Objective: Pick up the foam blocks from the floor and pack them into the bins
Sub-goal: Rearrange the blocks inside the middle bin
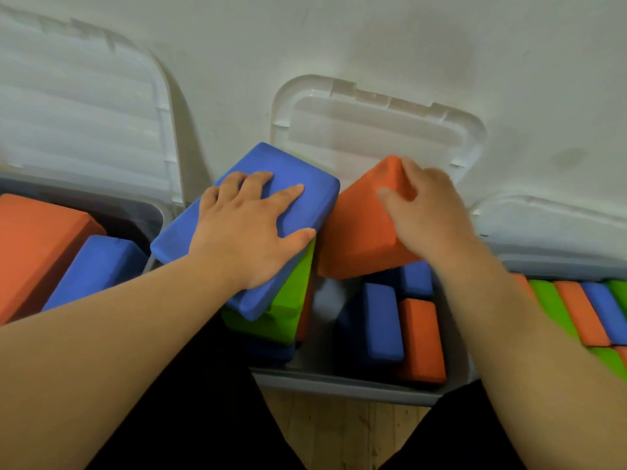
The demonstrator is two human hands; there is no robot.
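Note:
My left hand lies flat with spread fingers on a blue foam block, which sits tilted on a green block in the left part of the middle bin. My right hand grips the upper corner of an orange block, tilted above the same bin. Blue and orange blocks lie lower inside that bin.
A bin on the left holds orange and blue blocks. A bin on the right is packed with green, orange and blue blocks. Clear lids lean on the white wall behind. Wooden floor and my dark-clothed knees are below.

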